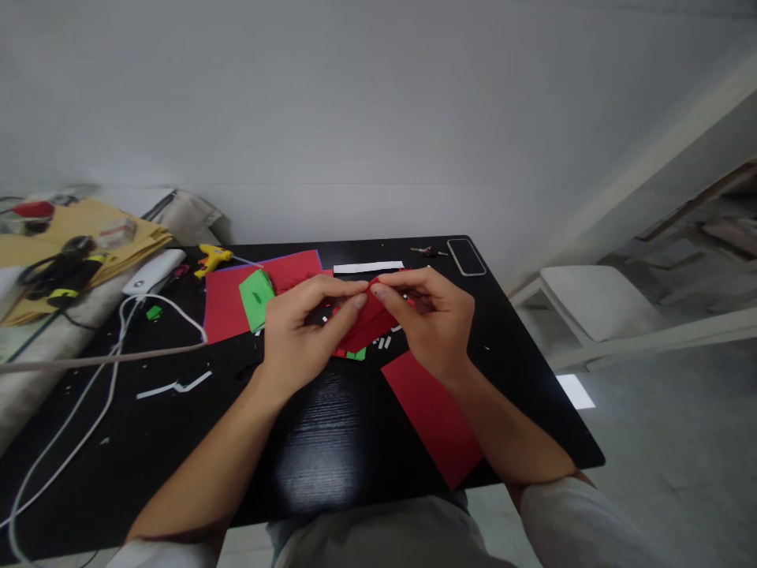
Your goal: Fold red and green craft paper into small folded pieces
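Observation:
Both hands meet over the middle of a black table. My left hand (pixel 304 327) pinches the upper left edge of a piece of red paper (pixel 363 327) between thumb and forefinger. My right hand (pixel 434 315) has its thumb and fingertips closed on the same paper at its top, close beside the left fingertips. Below the held paper lie green paper bits (pixel 356 354) and small white strips (pixel 383 342). A larger red sheet (pixel 434 418) rests under my right forearm.
On the left are a green paper stack (pixel 256 300), a yellow glue gun (pixel 212 259), a white power strip (pixel 154 272) and looping cables. Keys (pixel 429 252) and a phone (pixel 466 257) lie at the back right. A white stool (pixel 590 302) stands beyond the table's right edge.

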A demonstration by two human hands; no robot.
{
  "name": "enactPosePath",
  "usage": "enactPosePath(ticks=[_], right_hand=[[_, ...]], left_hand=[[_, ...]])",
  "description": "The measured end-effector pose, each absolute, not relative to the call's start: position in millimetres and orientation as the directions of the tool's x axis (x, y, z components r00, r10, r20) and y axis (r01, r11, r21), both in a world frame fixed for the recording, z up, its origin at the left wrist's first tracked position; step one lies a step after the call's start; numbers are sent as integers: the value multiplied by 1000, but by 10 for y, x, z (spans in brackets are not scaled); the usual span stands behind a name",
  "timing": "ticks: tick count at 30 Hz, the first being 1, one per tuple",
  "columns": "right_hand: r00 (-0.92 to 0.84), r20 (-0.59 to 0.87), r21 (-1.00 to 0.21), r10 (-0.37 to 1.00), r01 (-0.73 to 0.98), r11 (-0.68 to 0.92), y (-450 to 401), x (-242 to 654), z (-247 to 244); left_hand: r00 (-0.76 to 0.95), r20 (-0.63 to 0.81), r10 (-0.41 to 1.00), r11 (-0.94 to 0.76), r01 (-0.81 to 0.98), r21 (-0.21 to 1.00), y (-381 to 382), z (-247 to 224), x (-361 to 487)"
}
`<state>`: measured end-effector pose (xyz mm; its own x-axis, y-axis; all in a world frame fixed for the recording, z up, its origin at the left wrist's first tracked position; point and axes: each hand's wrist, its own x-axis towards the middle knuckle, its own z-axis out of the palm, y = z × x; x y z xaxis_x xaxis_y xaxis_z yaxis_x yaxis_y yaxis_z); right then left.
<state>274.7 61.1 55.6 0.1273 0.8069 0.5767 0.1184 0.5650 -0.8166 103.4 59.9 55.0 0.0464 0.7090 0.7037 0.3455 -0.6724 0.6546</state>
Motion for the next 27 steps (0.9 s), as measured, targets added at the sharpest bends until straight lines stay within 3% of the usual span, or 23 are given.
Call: enactPosePath(ticks=[7,12,16,23,27], right_hand=[[90,541,-841,836,46,539,625,2771,574],[-109,361,-931,926,-98,351,680,2855,608],[-180,328,-944,927,-108,313,712,2887,633],[9,375,-925,927,-67,375,753,2941,644],[122,409,-908,904,-44,416,806,3030,643]], left_hand=[[61,708,703,-688,311,656,611,555,1034],[94,733,674,-717,324,617,647,541,1010],[142,738,660,-731,347,587,640,549,1017],[114,670,734,-667,306,679,633,518,969],[166,653,739,-665,330,670,666,506,890]])
